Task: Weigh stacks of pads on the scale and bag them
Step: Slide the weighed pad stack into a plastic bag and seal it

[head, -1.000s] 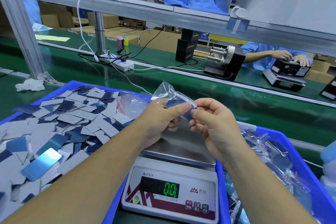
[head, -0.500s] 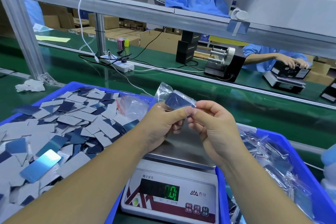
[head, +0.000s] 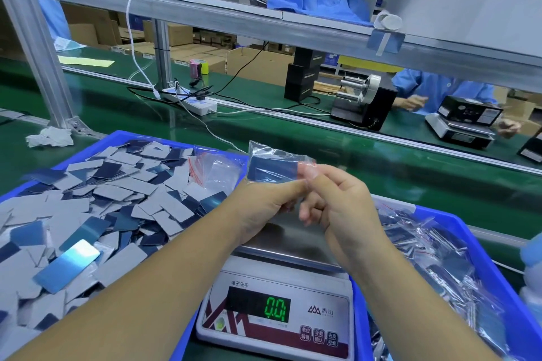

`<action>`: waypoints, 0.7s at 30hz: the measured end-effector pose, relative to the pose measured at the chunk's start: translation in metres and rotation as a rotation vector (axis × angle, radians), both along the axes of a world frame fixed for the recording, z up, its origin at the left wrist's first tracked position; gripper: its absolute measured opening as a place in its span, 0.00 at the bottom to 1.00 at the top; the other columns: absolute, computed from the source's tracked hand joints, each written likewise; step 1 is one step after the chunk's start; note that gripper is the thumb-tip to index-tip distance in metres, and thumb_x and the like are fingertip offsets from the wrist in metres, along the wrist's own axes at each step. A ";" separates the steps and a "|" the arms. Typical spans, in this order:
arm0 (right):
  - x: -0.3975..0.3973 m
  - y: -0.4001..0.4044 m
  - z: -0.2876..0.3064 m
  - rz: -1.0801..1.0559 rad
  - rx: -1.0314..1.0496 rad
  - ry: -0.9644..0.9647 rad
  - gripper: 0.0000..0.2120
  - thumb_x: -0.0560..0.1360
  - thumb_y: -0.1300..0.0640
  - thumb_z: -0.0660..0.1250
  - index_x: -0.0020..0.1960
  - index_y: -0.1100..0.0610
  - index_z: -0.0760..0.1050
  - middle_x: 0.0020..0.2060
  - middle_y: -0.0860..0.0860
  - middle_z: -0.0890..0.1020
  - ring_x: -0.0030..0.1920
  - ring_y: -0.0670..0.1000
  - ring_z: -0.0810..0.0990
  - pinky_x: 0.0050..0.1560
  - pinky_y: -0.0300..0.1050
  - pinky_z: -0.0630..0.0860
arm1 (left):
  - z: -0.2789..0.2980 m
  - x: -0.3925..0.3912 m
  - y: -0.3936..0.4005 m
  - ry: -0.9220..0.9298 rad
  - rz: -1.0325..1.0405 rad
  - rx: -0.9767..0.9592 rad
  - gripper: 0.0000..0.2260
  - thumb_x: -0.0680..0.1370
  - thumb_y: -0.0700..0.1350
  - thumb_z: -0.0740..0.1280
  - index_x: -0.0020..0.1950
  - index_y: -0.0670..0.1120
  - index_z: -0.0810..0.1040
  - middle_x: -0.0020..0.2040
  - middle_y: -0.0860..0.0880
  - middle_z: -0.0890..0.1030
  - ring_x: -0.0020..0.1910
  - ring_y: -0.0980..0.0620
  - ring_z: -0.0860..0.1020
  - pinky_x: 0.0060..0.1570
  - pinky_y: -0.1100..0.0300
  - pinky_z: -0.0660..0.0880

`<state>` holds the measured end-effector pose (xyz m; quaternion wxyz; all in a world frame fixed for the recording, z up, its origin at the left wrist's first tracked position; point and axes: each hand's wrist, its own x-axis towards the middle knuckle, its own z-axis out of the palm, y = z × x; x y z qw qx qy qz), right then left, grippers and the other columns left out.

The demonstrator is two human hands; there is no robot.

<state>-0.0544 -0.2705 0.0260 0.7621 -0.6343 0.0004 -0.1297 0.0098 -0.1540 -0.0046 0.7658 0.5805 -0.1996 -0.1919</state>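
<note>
A small clear plastic bag [head: 271,163] with dark blue pads inside is held up above the scale. My left hand [head: 261,205] pinches its lower edge, and my right hand [head: 337,202] pinches its right end beside the left thumb. Below them the digital scale [head: 275,311] has a bare steel pan [head: 293,239] and reads 0.0. A blue bin [head: 117,138] on the left is heaped with loose grey and blue pads [head: 96,214]. A second blue bin [head: 475,246] on the right holds several filled bags [head: 434,267].
Empty clear bags [head: 218,168] lie at the far corner of the left bin. Behind runs a green conveyor [head: 381,173] with a power strip [head: 193,102], cables and a tape dispenser [head: 363,102]. A person in blue [head: 440,91] works at another scale across the belt. An aluminium rail crosses overhead.
The bag has turned flatter and lower between my hands, and my right fingers have slid along its right end. The scale reading stays at 0.0.
</note>
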 end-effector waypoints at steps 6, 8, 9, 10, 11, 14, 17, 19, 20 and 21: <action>0.003 -0.013 0.000 -0.255 -0.063 -0.050 0.11 0.76 0.62 0.70 0.37 0.52 0.82 0.26 0.50 0.76 0.23 0.47 0.69 0.25 0.38 0.68 | 0.010 0.002 0.010 0.020 -0.247 -0.045 0.14 0.71 0.47 0.75 0.56 0.52 0.84 0.46 0.47 0.84 0.42 0.52 0.80 0.40 0.61 0.76; 0.003 -0.019 0.000 -0.284 -0.201 -0.084 0.11 0.76 0.62 0.70 0.37 0.50 0.82 0.24 0.48 0.75 0.24 0.46 0.69 0.26 0.38 0.68 | 0.012 0.006 0.015 0.091 -0.260 -0.062 0.14 0.75 0.49 0.70 0.59 0.49 0.83 0.54 0.44 0.85 0.48 0.48 0.83 0.43 0.59 0.79; 0.003 -0.021 0.000 -0.283 -0.291 -0.101 0.11 0.76 0.62 0.70 0.38 0.50 0.82 0.25 0.45 0.76 0.25 0.45 0.70 0.28 0.36 0.69 | 0.012 0.007 0.017 0.093 -0.248 -0.048 0.15 0.76 0.49 0.69 0.61 0.47 0.82 0.56 0.43 0.84 0.50 0.46 0.83 0.44 0.57 0.80; 0.002 -0.022 0.000 -0.272 -0.375 -0.113 0.11 0.75 0.62 0.71 0.38 0.49 0.82 0.26 0.44 0.77 0.26 0.43 0.71 0.29 0.36 0.70 | 0.011 0.009 0.018 0.074 -0.221 -0.021 0.15 0.77 0.47 0.69 0.63 0.45 0.81 0.56 0.42 0.84 0.52 0.45 0.84 0.46 0.57 0.80; 0.002 -0.022 0.000 -0.258 -0.438 -0.117 0.10 0.75 0.62 0.71 0.38 0.49 0.82 0.27 0.43 0.78 0.27 0.43 0.72 0.30 0.36 0.70 | 0.010 0.010 0.018 0.035 -0.177 0.017 0.14 0.78 0.45 0.69 0.63 0.42 0.81 0.56 0.41 0.84 0.53 0.45 0.84 0.46 0.57 0.80; 0.002 -0.023 -0.001 -0.220 -0.517 -0.082 0.09 0.74 0.61 0.72 0.39 0.49 0.81 0.29 0.44 0.77 0.27 0.44 0.71 0.31 0.40 0.69 | 0.008 0.014 0.019 -0.137 -0.057 0.119 0.08 0.77 0.40 0.72 0.56 0.45 0.85 0.51 0.44 0.86 0.48 0.50 0.84 0.48 0.61 0.79; 0.002 -0.023 -0.002 -0.184 -0.591 -0.113 0.11 0.75 0.62 0.72 0.37 0.49 0.81 0.39 0.46 0.76 0.27 0.41 0.74 0.31 0.31 0.68 | 0.009 0.016 0.022 -0.251 -0.046 0.176 0.10 0.71 0.40 0.75 0.49 0.53 0.87 0.49 0.50 0.86 0.50 0.56 0.83 0.51 0.64 0.78; 0.002 -0.022 -0.003 -0.184 -0.693 -0.130 0.13 0.74 0.61 0.72 0.37 0.44 0.80 0.46 0.44 0.76 0.32 0.42 0.75 0.36 0.29 0.70 | 0.008 0.017 0.024 -0.247 -0.060 0.196 0.11 0.70 0.40 0.75 0.50 0.51 0.86 0.50 0.49 0.86 0.51 0.56 0.83 0.48 0.65 0.77; 0.002 -0.021 -0.004 -0.184 -0.739 -0.129 0.14 0.74 0.60 0.72 0.37 0.42 0.80 0.47 0.43 0.76 0.33 0.42 0.75 0.38 0.29 0.70 | 0.007 0.017 0.024 -0.247 -0.073 0.198 0.10 0.71 0.39 0.75 0.51 0.49 0.86 0.50 0.48 0.86 0.50 0.56 0.83 0.46 0.66 0.76; 0.003 -0.021 -0.005 -0.183 -0.770 -0.125 0.14 0.74 0.59 0.73 0.37 0.40 0.79 0.48 0.42 0.76 0.34 0.42 0.75 0.40 0.29 0.70 | 0.006 0.017 0.023 -0.262 -0.075 0.203 0.09 0.73 0.37 0.75 0.51 0.47 0.85 0.49 0.48 0.86 0.49 0.56 0.83 0.46 0.66 0.76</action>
